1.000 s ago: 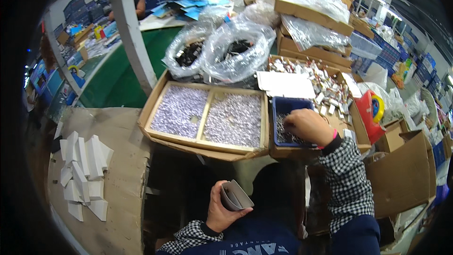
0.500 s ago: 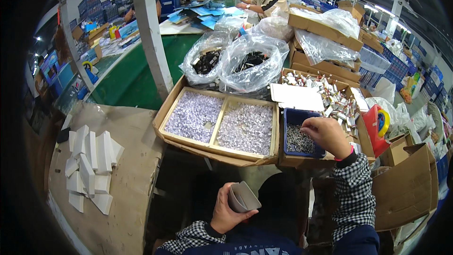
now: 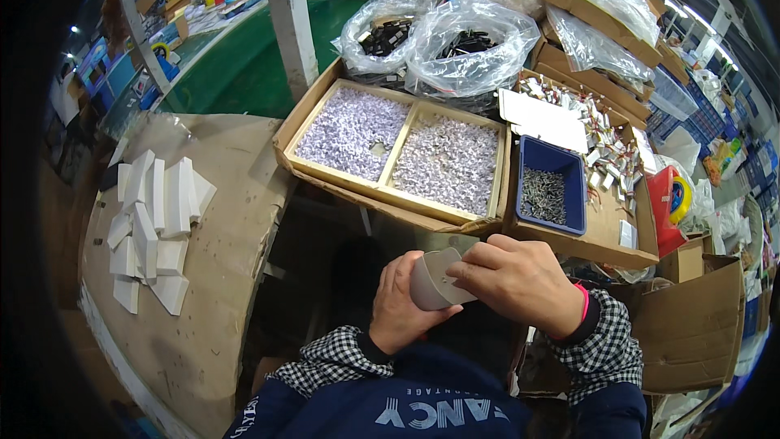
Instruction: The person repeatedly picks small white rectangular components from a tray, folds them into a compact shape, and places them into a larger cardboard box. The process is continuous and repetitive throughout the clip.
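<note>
In front of my body, my left hand (image 3: 396,309) grips a light grey plastic casing (image 3: 431,286) with a curved wall, its inner side facing up to the right. The fingertips of my right hand (image 3: 524,280) are pinched together at the casing's inner face. Whatever they pinch, if anything, is too small to make out. Just beyond my right hand stands a dark blue bin (image 3: 555,154) with many small metal screws (image 3: 543,195) in it.
A wooden divided tray (image 3: 396,149) holds small whitish parts left of the bin. Behind it, plastic bags (image 3: 473,57) contain black parts. Wired white components (image 3: 605,142) fill a carton at right. White wedge-shaped pieces (image 3: 146,232) lie piled on the left table. A metal post (image 3: 290,24) rises behind.
My right hand has left the screw bin and come down to the casing in my left hand. My view has tilted downward. The casing stays in my left hand.
</note>
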The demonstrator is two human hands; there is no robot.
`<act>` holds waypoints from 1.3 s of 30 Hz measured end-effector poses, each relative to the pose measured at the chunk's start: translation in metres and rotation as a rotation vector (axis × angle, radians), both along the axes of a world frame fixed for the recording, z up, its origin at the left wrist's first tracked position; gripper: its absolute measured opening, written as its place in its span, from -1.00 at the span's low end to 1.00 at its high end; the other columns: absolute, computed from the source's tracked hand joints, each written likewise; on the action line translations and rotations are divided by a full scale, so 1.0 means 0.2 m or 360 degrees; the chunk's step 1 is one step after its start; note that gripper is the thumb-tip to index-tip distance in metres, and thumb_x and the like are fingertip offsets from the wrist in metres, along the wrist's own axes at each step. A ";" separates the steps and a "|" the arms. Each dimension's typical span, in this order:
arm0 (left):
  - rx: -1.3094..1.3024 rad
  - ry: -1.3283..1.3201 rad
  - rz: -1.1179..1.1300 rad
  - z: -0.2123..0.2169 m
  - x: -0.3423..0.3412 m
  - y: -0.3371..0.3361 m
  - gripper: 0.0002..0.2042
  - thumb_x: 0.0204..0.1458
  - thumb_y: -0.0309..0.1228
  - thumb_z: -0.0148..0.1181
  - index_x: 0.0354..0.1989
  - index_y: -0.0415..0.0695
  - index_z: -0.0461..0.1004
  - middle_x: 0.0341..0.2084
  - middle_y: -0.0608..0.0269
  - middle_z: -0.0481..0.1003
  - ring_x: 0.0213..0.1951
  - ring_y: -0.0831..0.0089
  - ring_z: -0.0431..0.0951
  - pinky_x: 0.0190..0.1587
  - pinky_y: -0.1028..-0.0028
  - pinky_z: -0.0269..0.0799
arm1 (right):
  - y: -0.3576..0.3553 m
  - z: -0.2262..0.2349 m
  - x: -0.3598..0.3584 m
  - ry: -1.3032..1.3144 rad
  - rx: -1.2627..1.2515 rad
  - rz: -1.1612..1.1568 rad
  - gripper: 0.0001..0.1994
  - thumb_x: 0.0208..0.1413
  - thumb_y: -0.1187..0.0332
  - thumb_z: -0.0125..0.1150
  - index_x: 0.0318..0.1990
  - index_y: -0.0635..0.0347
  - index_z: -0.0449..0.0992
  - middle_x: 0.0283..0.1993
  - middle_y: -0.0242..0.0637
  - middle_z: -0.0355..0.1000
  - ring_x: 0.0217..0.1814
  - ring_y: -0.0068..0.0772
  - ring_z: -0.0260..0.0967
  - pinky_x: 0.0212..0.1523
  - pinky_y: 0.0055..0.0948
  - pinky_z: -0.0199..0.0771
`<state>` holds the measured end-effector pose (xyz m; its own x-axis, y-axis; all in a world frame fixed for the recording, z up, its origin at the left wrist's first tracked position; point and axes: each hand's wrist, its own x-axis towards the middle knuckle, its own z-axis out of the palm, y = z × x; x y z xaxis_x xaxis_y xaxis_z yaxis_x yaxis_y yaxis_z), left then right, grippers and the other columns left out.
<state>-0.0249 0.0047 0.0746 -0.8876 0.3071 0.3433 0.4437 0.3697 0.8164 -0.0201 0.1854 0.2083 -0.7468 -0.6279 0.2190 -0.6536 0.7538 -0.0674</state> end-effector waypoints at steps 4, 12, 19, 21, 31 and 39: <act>-0.0024 -0.0126 -0.0074 0.00 0.01 -0.02 -0.04 -0.41 -0.12 0.53 0.20 -0.15 0.09 -0.07 0.01 0.33 -0.02 0.09 0.36 0.05 0.24 0.31 | 0.02 -0.04 0.00 0.0005 -0.0228 0.0011 -0.80 -0.13 0.36 0.22 -0.27 0.05 0.49 -0.34 -0.44 0.35 -0.33 -0.47 0.39 -0.48 -0.52 0.40; 0.0060 -0.0215 -0.0134 -0.03 0.05 -0.05 0.00 -0.39 -0.06 0.51 0.26 -0.06 0.03 -0.07 -0.02 0.35 -0.08 0.05 0.46 -0.08 0.25 0.44 | 0.01 -0.34 0.20 -0.1056 -0.1552 -0.0607 -0.57 -0.02 0.40 0.35 0.02 0.19 0.36 -0.20 -0.36 0.34 -0.33 -0.66 0.35 -0.40 -0.66 0.38; -0.0193 0.0007 -0.0059 -0.06 0.07 -0.05 -0.09 -0.37 0.02 0.47 0.16 -0.05 0.10 -0.06 0.04 0.35 -0.16 0.05 0.51 -0.22 0.20 0.50 | -0.12 -0.63 0.31 -0.1475 -0.2439 -0.0745 -0.65 0.16 0.44 0.17 0.08 0.29 0.30 -0.13 -0.39 0.36 -0.13 -0.66 0.32 -0.13 -0.65 0.37; -0.0222 -0.0003 -0.0081 -0.08 0.08 -0.07 -0.13 -0.34 0.02 0.46 0.12 -0.06 0.10 -0.08 0.03 0.35 -0.19 0.05 0.52 -0.26 0.20 0.51 | -0.15 -0.69 0.31 -0.1355 -0.2400 -0.0741 -0.67 0.21 0.37 0.10 0.09 0.30 0.32 -0.12 -0.40 0.39 -0.13 -0.63 0.32 -0.15 -0.64 0.35; -0.0064 -0.0354 -0.0009 -0.35 0.26 -0.26 -0.12 -0.33 -0.09 0.51 0.09 -0.12 0.03 -0.16 0.00 0.34 -0.18 0.14 0.50 -0.17 0.27 0.49 | -0.24 -0.93 0.30 -0.2515 -0.2815 -0.1032 -0.63 0.19 0.28 0.11 0.08 0.28 0.38 0.00 -0.27 0.42 0.03 -0.43 0.35 0.07 -0.39 0.34; 0.0292 -0.0361 0.0018 -0.31 0.24 -0.20 -0.36 -0.08 -0.38 0.37 0.14 -0.12 0.11 -0.10 -0.01 0.34 -0.08 0.24 0.43 -0.02 0.32 0.38 | -0.27 -0.88 0.16 -0.2128 -0.3297 -0.0623 -0.67 0.19 0.29 0.14 0.04 0.26 0.38 -0.06 -0.26 0.42 -0.03 -0.48 0.36 0.02 -0.49 0.37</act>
<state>0.0234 -0.0353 0.0116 -0.9511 0.2480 0.1844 0.2387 0.2107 0.9480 0.0116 0.1318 0.0330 -0.9090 -0.2066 -0.3620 0.3922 -0.7180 -0.5751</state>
